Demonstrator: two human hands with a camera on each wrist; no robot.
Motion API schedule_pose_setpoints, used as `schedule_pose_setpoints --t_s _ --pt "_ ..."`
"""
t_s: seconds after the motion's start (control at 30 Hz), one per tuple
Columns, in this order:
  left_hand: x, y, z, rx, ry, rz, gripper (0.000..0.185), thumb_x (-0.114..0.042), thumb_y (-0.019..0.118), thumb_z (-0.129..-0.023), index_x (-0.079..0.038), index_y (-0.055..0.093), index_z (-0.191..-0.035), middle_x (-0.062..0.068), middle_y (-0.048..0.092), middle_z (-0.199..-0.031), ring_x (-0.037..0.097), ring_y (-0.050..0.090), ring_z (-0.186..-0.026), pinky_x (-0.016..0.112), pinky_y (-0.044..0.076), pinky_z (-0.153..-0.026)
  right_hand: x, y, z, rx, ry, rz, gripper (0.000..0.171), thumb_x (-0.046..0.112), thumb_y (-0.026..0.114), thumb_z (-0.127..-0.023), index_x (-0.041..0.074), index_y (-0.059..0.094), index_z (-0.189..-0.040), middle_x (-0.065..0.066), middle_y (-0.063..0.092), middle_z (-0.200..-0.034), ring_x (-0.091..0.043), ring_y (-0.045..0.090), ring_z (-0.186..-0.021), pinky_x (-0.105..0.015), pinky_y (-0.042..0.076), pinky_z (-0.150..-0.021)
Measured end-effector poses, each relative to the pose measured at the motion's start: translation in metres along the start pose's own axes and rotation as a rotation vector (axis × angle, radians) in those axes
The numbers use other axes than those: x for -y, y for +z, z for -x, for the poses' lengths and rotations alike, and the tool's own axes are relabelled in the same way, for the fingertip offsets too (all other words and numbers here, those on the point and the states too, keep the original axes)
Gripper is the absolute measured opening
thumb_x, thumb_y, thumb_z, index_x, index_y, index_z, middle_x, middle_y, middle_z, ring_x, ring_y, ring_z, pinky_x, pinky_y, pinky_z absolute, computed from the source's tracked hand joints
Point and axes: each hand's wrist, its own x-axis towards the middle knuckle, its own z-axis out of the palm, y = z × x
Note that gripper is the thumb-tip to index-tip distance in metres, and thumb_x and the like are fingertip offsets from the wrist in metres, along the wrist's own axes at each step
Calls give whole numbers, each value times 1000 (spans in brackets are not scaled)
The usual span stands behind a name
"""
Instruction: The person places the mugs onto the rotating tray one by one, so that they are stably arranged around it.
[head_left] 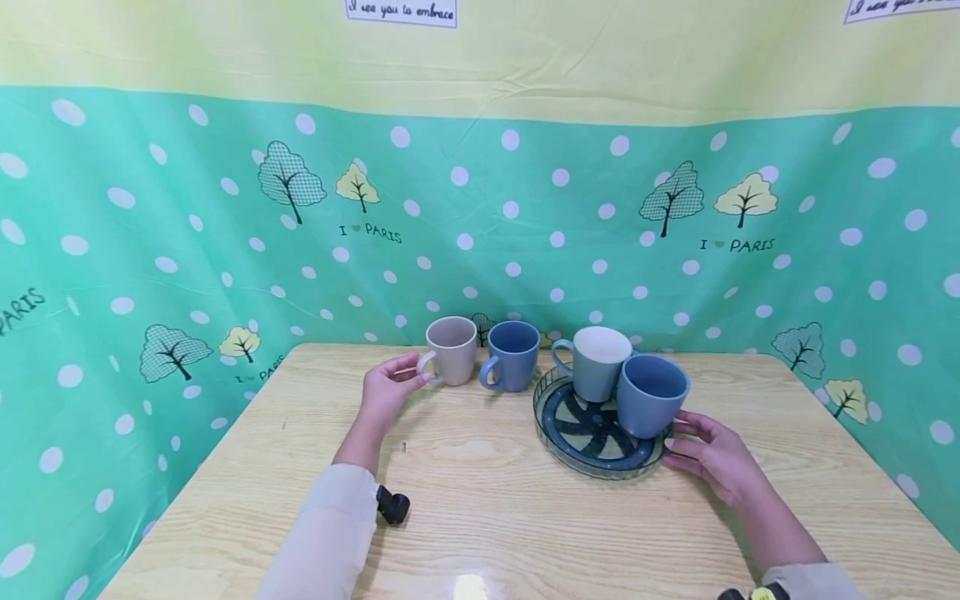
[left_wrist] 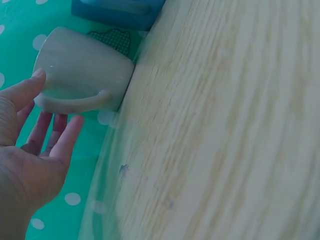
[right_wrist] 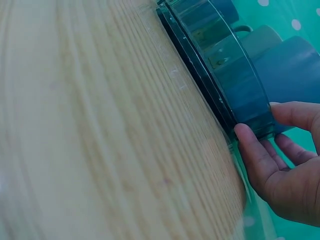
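A beige mug [head_left: 452, 350] [left_wrist: 85, 65] stands at the back of the wooden table [head_left: 480, 517], with a blue mug [head_left: 512, 355] right beside it. My left hand [head_left: 412, 373] [left_wrist: 57, 100] reaches the beige mug's handle [left_wrist: 75, 104], thumb on top and straight fingers just below it. To the right, a round glass tray [head_left: 577, 454] [right_wrist: 235, 85] carries a grey-green mug [head_left: 597, 362] and another blue mug [head_left: 649, 394] [right_wrist: 295, 65]. My right hand [head_left: 678, 437] [right_wrist: 260, 120] rests against the tray's near right wall, thumb pressed on the wall, fingers relaxed beside the blue mug.
A green dotted cloth [head_left: 150, 250] with tree prints walls in the table at the back and both sides. The two loose mugs stand close to the back edge. Bare wood lies between my arms, and a small black wrist mount [head_left: 392, 505] sits by my left sleeve.
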Motion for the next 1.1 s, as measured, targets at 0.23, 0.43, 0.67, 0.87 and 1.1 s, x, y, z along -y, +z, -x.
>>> schedule_pose_setpoints --t_s 0.23,0.43,0.67,0.87,1.1 --pt "4 1 -4 -18 -25 -12 47 -3 82 -77 -4 66 -122 16 65 -122 27 64 -108 22 57 -83 2 3 1 0 4 2 76 -9 61 -90 -11 12 -148 -33 27 -141 -19 65 -95 -42 57 -88" --pt "8 1 -5 -13 -50 -9 44 -4 81 -78 -4 67 -119 16 65 -122 25 65 -108 23 56 -86 2 4 2 3 3 11 75 -10 60 -89 -11 12 -147 -32 29 -138 -21 65 -94 -44 58 -87" --pt "11 5 -8 -33 -67 -5 40 -3 81 -77 -2 68 -115 16 67 -117 21 67 -103 22 56 -85 1 5 6 2 0 38 75 -10 62 -88 -12 13 -145 -30 32 -131 -23 65 -91 -45 58 -85" --pt "10 8 -9 -55 -77 14 35 0 79 -79 0 68 -113 16 70 -108 14 67 -93 22 57 -82 1 5 8 12 -2 37 75 -8 64 -89 -11 14 -144 -30 33 -130 -22 65 -90 -45 58 -85" --pt "7 9 -7 -116 -78 73 33 3 78 -79 5 68 -110 10 71 -93 9 67 -80 23 59 -77 1 -5 7 60 3 45 77 -4 65 -90 -12 12 -145 -32 41 -130 -20 65 -94 -45 57 -88"
